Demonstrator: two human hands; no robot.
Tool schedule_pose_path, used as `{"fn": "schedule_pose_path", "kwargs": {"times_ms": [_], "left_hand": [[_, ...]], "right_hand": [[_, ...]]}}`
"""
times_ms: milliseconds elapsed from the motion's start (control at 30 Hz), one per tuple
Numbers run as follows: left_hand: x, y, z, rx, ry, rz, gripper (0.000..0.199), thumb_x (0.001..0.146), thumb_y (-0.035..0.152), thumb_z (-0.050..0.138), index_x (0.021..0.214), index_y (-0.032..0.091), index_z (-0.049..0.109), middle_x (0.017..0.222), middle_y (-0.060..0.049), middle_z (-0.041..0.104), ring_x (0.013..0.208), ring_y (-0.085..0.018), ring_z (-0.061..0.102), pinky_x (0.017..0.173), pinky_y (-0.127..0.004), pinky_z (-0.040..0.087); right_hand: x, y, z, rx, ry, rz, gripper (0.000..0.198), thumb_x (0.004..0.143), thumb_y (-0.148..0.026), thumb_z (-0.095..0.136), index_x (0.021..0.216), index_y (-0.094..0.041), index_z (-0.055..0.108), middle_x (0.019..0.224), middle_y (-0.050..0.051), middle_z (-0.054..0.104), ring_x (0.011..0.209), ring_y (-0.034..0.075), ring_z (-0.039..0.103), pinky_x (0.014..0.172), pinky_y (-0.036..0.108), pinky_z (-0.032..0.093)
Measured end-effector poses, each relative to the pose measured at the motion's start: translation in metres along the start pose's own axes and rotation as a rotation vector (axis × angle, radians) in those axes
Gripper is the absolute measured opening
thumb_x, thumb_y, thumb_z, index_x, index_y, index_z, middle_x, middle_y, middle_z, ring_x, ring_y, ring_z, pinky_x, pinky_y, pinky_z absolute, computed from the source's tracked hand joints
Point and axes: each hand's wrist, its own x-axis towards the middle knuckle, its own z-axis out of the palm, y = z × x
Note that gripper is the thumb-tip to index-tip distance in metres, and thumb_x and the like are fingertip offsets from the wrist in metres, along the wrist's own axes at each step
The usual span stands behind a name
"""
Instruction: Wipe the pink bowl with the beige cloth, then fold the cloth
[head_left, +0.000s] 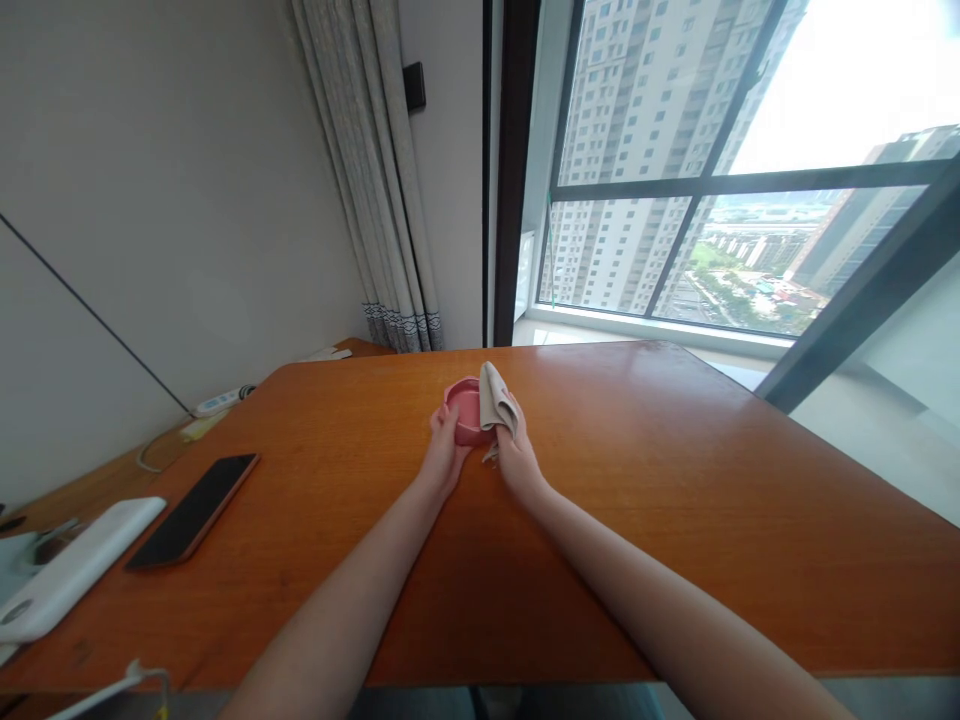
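A small pink dish [466, 408] with a raised rim is held above the wooden table, tilted so that its inside faces me. My left hand [444, 450] grips it by the left side, thumb over the rim. In my right hand [517, 455] is a folded beige cloth [495, 400], which covers the right part of the dish. The thumb lies on the cloth, and the other fingers are mostly hidden behind it. A frayed bit of the cloth hangs below, near the dish's lower edge.
On the left of the wooden table [637, 500] lie a dark smartphone [193, 512] and a long white device [79, 565]. A power strip [225, 400] rests by the wall. Behind the table are a grey curtain [375, 180] and a large window [675, 190].
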Motion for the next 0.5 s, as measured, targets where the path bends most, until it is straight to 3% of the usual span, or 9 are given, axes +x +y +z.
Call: {"fn": "schedule_pose_path", "kwargs": {"times_ms": [100, 167, 233, 333, 433, 500], "left_hand": [[-0.004, -0.005, 0.001, 0.082, -0.065, 0.067, 0.071, 0.071, 0.018, 0.073, 0.130, 0.029, 0.037, 0.134, -0.007, 0.051, 0.112, -0.020, 0.057, 0.089, -0.033, 0.051], [-0.006, -0.006, 0.000, 0.128, -0.125, -0.018, 0.079, 0.065, 0.019, 0.078, 0.132, 0.030, 0.037, 0.134, -0.007, 0.051, 0.111, -0.022, 0.058, 0.089, -0.033, 0.051], [-0.006, -0.002, -0.001, 0.166, -0.181, -0.156, 0.068, 0.071, 0.034, 0.074, 0.131, 0.029, 0.043, 0.131, -0.009, 0.055, 0.108, -0.023, 0.060, 0.085, -0.033, 0.052], [-0.005, 0.008, -0.005, 0.203, -0.228, -0.298, 0.056, 0.079, 0.056, 0.056, 0.125, 0.024, 0.054, 0.125, -0.011, 0.060, 0.106, -0.026, 0.061, 0.078, -0.034, 0.054], [-0.003, 0.013, -0.006, 0.194, -0.155, -0.229, 0.047, 0.081, 0.048, 0.059, 0.123, 0.026, 0.056, 0.126, -0.008, 0.060, 0.108, -0.025, 0.060, 0.078, -0.033, 0.055], [-0.003, 0.012, -0.005, 0.147, -0.104, -0.154, 0.044, 0.082, 0.043, 0.059, 0.123, 0.026, 0.056, 0.127, -0.007, 0.059, 0.109, -0.024, 0.059, 0.080, -0.033, 0.055]], "right_hand": [[-0.004, -0.004, -0.002, -0.011, 0.095, 0.009, 0.054, 0.088, -0.033, 0.038, 0.141, -0.024, 0.031, 0.148, 0.007, 0.032, 0.136, 0.020, 0.030, 0.113, 0.043, 0.026], [0.004, -0.005, -0.013, 0.008, 0.137, 0.018, 0.052, 0.083, -0.027, 0.041, 0.135, -0.021, 0.041, 0.140, 0.008, 0.042, 0.129, 0.021, 0.039, 0.110, 0.042, 0.029], [0.015, -0.005, -0.026, 0.050, 0.124, 0.022, 0.048, 0.077, -0.022, 0.042, 0.124, -0.019, 0.051, 0.129, 0.008, 0.053, 0.121, 0.021, 0.047, 0.108, 0.042, 0.033], [0.029, -0.006, -0.037, 0.109, -0.018, 0.015, 0.040, 0.075, -0.023, 0.044, 0.111, -0.019, 0.061, 0.118, 0.006, 0.062, 0.112, 0.021, 0.054, 0.105, 0.041, 0.037], [0.030, -0.008, -0.033, 0.151, -0.117, 0.046, 0.040, 0.078, -0.030, 0.048, 0.115, -0.021, 0.061, 0.122, 0.005, 0.062, 0.116, 0.022, 0.053, 0.106, 0.040, 0.036], [0.025, -0.007, -0.026, 0.167, -0.069, 0.092, 0.043, 0.081, -0.035, 0.047, 0.121, -0.021, 0.057, 0.126, 0.005, 0.060, 0.120, 0.022, 0.051, 0.107, 0.041, 0.035]]}}
